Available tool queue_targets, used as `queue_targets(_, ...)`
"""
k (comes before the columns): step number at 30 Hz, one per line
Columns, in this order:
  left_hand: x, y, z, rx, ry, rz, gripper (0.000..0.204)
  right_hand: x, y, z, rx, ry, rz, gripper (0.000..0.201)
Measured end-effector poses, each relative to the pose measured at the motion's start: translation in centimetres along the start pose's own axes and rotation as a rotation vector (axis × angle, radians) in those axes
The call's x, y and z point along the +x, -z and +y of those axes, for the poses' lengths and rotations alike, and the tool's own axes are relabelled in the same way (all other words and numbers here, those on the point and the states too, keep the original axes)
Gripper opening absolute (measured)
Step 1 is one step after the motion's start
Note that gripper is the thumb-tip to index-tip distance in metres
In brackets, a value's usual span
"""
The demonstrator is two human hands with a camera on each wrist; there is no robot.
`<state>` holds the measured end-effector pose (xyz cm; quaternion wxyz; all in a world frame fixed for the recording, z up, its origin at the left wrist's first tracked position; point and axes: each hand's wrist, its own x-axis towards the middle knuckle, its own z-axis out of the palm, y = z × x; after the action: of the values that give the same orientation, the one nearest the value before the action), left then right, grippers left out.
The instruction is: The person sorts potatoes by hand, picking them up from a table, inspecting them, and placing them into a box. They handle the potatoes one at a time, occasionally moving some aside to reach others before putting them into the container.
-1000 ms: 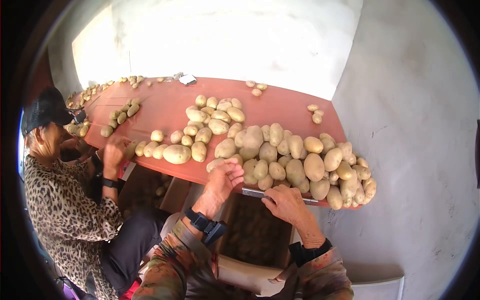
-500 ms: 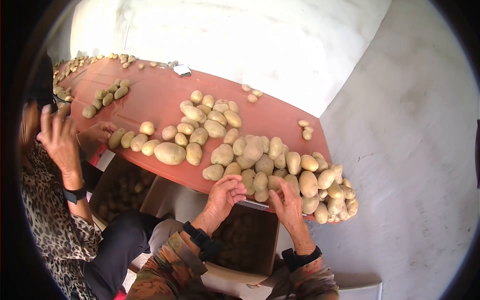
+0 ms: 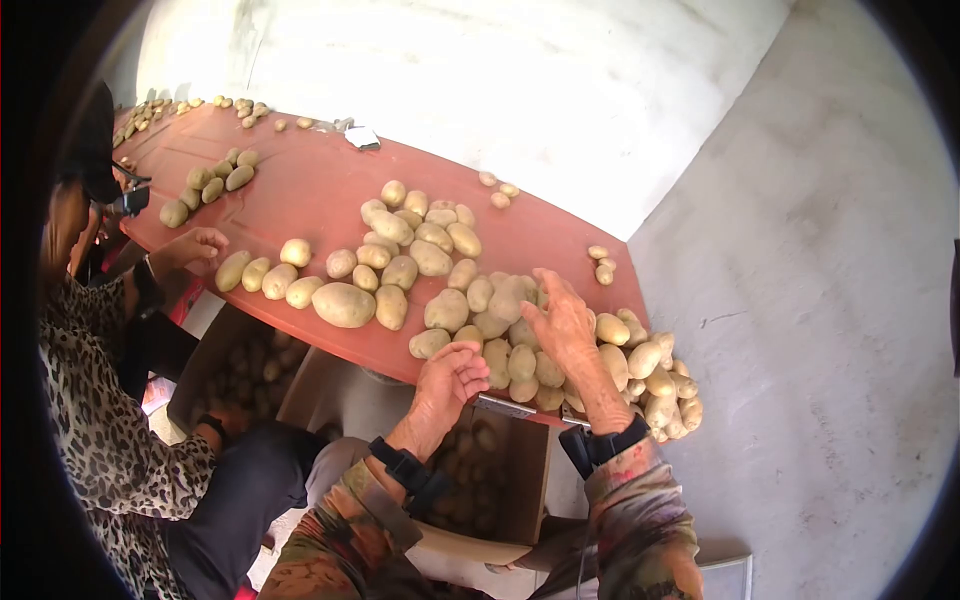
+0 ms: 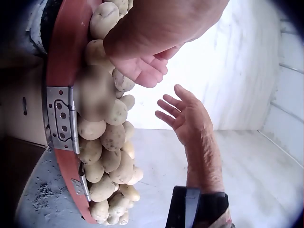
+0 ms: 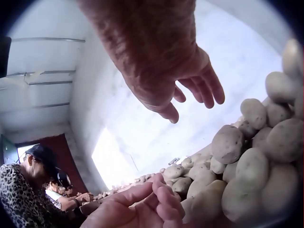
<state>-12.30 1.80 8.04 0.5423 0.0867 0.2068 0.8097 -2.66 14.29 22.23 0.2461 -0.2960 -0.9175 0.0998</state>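
A big heap of potatoes lies along the near right edge of a red table. My left hand hovers at the table's edge beside the heap, palm up with loosely bent fingers and nothing in them. Over the heap, my right hand reaches forward with its fingers spread. In the right wrist view, that right hand hangs above the potatoes with no potato in it. From the left wrist, the right hand also appears raised and apart from the pile.
Beneath the table, a cardboard box contains potatoes, with another box to its left. A person in a leopard-print top sits at my left. Smaller potato groups lie farther along. Metal hinges are fixed to the table's edge.
My right hand has risen from the table's edge and moved forward over the heap. The left hand has stayed near the edge. The neighbour's hands have moved, and the view has shifted.
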Motion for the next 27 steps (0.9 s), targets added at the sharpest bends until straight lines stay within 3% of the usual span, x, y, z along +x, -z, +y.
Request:
queue_targets(8,0.5,0.4,0.2,0.009,0.028,0.035,0.015,4.3,-4.2,1.0,-0.317,-0.176,-0.301,0.061)
queue_targets(14,0.9,0.8,0.0,0.023,0.049,0.059,0.015,5.8,-7.0,2.5,-0.374,-0.102,-0.444,0.065)
queue_targets(21,0.9,0.7,0.0,0.036,0.046,0.080,0.014,6.1,-8.8,2.5,-0.389,-0.155,-0.476,0.067)
queue_targets(23,0.8,0.6,-0.1,0.037,0.048,0.083,0.014,5.4,-9.5,3.2,-0.423,-0.095,-0.352,0.071)
queue_targets(27,0.8,0.5,-0.1,0.049,0.044,0.066,0.015,5.3,-9.1,3.9,-0.338,-0.057,-0.312,0.071)
